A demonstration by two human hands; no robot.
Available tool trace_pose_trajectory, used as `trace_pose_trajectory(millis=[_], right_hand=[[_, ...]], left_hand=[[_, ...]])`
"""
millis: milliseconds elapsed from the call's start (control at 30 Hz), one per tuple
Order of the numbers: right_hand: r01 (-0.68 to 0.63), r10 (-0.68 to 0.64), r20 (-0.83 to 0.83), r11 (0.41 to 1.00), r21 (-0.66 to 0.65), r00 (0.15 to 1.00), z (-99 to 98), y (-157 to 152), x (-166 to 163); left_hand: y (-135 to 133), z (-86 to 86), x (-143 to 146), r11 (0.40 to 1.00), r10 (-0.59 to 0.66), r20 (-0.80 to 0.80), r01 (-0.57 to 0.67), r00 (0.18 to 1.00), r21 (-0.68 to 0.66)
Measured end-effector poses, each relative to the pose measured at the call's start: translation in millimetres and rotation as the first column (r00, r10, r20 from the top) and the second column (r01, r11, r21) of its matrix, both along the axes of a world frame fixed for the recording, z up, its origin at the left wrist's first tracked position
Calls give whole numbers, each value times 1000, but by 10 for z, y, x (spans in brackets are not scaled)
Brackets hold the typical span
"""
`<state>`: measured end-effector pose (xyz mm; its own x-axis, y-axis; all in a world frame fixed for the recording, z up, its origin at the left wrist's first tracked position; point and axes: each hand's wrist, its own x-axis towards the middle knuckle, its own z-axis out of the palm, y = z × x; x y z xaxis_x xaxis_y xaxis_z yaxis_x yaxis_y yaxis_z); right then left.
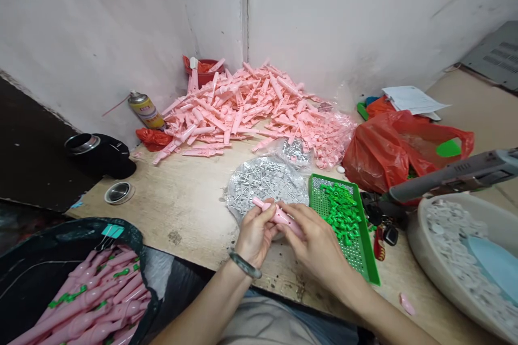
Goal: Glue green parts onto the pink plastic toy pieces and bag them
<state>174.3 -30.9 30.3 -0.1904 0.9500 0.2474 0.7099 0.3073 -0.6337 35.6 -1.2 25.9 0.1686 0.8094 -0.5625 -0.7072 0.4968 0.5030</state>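
Observation:
Between both hands is a pink plastic handle-like piece (pixel 285 219), slanting down to the right over the table's front part. My left hand (pixel 258 232) pinches it near its narrow end, a bangle on that wrist. Fingers of my right hand (pixel 309 232) close round its wider end. Just behind the hands sits a round tray of small grey parts and metal pins (pixel 265 180). To the right of my right hand, a green perforated tray (pixel 366 248) holds small bright green parts (pixel 342 210).
Pink plastic pieces (pixel 243 102) are heaped against the wall. At lower left a dark bin holds pink pieces with green parts (pixel 101 302). A spray can (pixel 146 110), red plastic bag (pixel 380 145), power screwdriver-like tool (pixel 449 175) and tub of white parts (pixel 416 232) stand around.

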Motion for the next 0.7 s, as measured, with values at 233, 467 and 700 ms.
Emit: trace_pose_trajectory(millis=[233, 467, 700], right_hand=[[-15, -130, -341, 920, -391, 931, 216, -78, 153], [-156, -262, -656, 848, -506, 708, 50, -33, 107], [-210, -222, -677, 844, -494, 702, 19, -35, 121]], left_hand=[[-50, 118, -74, 987, 42, -27, -37, 999, 156], [-86, 114, -49, 978, 48, -74, -32, 996, 208], [-32, 96, -144, 972, 136, -111, -111, 984, 205]])
